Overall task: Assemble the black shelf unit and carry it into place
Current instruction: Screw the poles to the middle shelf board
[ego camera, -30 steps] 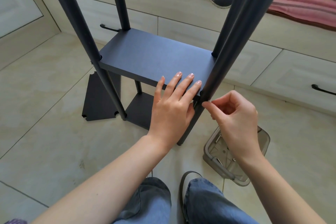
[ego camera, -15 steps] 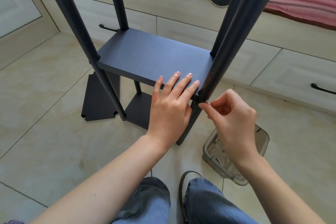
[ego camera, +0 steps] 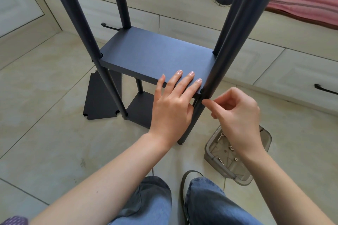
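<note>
The black shelf unit stands on the tiled floor in front of me, with a middle shelf board [ego camera: 155, 56] set between several upright black poles. My left hand [ego camera: 172, 109] lies flat on the board's near right corner, fingers straight. My right hand [ego camera: 237, 115] is curled, thumb and forefinger pinched together against the front right pole [ego camera: 236, 23] just under the board. What it pinches is small and hidden by the fingertips. A lower board [ego camera: 140, 109] sits near the floor.
A loose black panel [ego camera: 102, 97] lies on the floor by the left poles. A clear plastic container [ego camera: 226, 168] with small metal fasteners sits by my right wrist. A bench with drawers [ego camera: 274, 71] and a pink cushion [ego camera: 301, 2] runs behind. My knees [ego camera: 201, 202] are below.
My right hand's pinched fingertips have edged left and slightly up to the front right pole. My left hand stays flat on the board.
</note>
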A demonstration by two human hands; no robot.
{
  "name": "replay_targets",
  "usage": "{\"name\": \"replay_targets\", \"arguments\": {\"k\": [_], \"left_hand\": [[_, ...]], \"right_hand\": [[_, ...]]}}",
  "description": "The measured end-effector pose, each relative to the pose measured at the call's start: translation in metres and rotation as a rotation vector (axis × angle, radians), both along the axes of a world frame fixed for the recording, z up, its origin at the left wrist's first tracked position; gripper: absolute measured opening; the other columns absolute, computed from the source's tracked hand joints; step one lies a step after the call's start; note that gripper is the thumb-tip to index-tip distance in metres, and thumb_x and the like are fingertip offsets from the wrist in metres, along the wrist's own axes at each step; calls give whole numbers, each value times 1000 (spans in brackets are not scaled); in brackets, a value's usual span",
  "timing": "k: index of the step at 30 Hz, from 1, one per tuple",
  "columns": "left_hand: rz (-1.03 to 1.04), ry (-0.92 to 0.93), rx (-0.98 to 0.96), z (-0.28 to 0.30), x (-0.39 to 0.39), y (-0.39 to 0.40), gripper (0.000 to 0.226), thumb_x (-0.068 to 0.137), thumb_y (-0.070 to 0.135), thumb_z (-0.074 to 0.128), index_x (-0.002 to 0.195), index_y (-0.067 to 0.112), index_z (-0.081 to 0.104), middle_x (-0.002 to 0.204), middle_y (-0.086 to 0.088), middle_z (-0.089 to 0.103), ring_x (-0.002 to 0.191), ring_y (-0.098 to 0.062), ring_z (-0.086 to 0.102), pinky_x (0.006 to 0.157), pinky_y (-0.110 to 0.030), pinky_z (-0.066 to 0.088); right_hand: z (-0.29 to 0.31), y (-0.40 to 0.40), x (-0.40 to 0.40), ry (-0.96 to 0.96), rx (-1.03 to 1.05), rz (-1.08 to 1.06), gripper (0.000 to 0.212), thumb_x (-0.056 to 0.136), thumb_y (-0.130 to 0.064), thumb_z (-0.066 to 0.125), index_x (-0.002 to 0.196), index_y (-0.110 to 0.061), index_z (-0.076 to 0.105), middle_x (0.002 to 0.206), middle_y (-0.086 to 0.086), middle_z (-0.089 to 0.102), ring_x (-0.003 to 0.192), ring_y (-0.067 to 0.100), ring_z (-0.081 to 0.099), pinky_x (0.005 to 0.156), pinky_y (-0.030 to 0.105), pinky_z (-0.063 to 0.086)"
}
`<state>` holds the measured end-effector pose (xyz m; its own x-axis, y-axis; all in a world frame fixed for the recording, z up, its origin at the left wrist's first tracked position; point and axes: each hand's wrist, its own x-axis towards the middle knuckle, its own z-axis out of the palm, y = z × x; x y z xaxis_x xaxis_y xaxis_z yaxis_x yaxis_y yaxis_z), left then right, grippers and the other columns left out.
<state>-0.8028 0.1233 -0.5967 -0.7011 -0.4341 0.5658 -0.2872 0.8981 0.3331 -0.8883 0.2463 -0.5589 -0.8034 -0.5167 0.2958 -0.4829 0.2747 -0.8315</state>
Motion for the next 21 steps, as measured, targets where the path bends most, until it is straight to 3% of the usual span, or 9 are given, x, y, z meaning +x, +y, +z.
{"name": "replay_targets", "arguments": {"k": [4,7,10,13,16,21], "left_hand": [[-5,53,107,6,1,6,48,84,4,58,131,13,67,140,-5,62,138,-29,48,121,-51,20],[-11,194,206,9,7,13,41,83,1,57,121,9,71,131,-3,67,135,-28,49,119,-52,29],[-35,224,380,21,8,11,45,84,5,58,128,7,67,129,-1,67,135,-23,46,114,-47,37],[-106,125,525,35,2,6,46,85,11,61,131,12,64,131,3,65,140,-18,40,120,-44,24],[-155,31,517,36,2,9,39,89,12,67,127,18,66,129,8,66,144,-14,35,125,-40,4],[-184,22,511,35,3,10,34,92,14,66,125,19,67,130,9,65,145,-14,31,124,-42,1]], "right_hand": [[-2,-1,5,339,122,27,28,80,-11,81,74,-5,55,63,-2,57,57,16,55,58,22,43],[-3,2,3,265,90,27,27,81,-13,80,75,-9,54,63,-7,57,63,12,54,59,14,41],[-3,7,3,159,68,53,24,79,-16,82,78,-13,58,68,-12,60,66,5,58,61,11,43],[-1,9,4,96,55,78,21,78,-19,83,82,-16,63,74,-12,66,70,5,66,66,16,51],[2,11,3,33,36,94,18,77,-21,82,86,-17,67,78,-9,71,71,8,70,70,26,57],[-1,20,3,-29,-9,127,20,78,-8,81,88,-23,71,81,-10,74,77,7,73,75,29,60]]}}
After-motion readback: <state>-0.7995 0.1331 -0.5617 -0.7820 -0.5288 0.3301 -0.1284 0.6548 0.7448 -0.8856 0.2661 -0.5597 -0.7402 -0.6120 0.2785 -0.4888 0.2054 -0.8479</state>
